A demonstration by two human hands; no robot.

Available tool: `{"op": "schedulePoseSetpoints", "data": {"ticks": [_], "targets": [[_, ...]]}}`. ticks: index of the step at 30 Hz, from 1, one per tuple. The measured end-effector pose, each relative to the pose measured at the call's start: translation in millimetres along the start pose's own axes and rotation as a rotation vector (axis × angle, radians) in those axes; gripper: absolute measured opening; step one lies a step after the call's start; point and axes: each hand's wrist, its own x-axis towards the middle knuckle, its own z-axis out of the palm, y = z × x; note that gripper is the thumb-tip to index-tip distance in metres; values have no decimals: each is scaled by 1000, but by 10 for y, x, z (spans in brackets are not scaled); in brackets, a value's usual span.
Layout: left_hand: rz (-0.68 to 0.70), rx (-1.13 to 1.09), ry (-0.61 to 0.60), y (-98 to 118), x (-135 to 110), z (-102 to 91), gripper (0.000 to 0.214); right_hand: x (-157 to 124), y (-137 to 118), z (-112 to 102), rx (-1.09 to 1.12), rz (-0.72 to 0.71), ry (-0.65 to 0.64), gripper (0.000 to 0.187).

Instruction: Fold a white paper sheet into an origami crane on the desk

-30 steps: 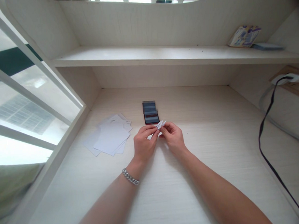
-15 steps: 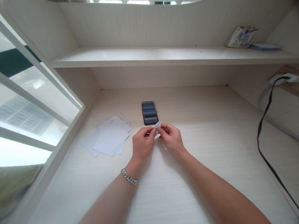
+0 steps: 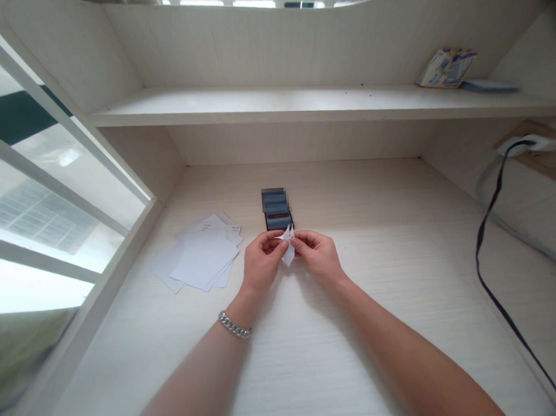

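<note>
Two hands, head view: left hand (image 3: 262,259) and right hand (image 3: 316,253) nearly meeting, thumbs and fingers pinched almost closed on opposite sides of one folded paper (image 3: 288,250).
Folded paper: small, white, pointed at its far and near ends; sits between the fingertips, over the desk (image 3: 278,371). Contact with the surface: cannot tell.
Dark device (image 3: 277,209): lies just beyond the fingertips, near end partly covered by the paper; screen blocked out by pixels.
Loose sheets (image 3: 203,256): overlapping pile left of the left hand, apart from it; small print along the far edges.
Bracelet (image 3: 234,326): silver chain links, on the left wrist.
Shelf (image 3: 253,103): beyond and above both hands; patterned packet (image 3: 448,67) leans at its right part, flat bluish item (image 3: 490,86) beside it.
Black cord (image 3: 479,246): well right of the right hand, running nearer from a white plug (image 3: 542,143).
</note>
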Motion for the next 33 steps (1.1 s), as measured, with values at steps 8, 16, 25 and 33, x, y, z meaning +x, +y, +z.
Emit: {"op": "schedulePoseSetpoints", "data": {"ticks": [8, 16, 25, 33], "targets": [[-5, -38, -45, 30, -8, 7, 29, 0, -22, -3, 57, 49, -19, 29], [-16, -23, -49, -3, -17, 19, 28, -2, -28, -10, 111, 112, -1, 21], [-23, -10, -75, 49, -47, 41, 25, 0, -7, -5, 133, 114, 5, 30], [-63, -51, -107, -25, -34, 36, 24, 6, -22, -28, 205, 120, 18, 27]]}}
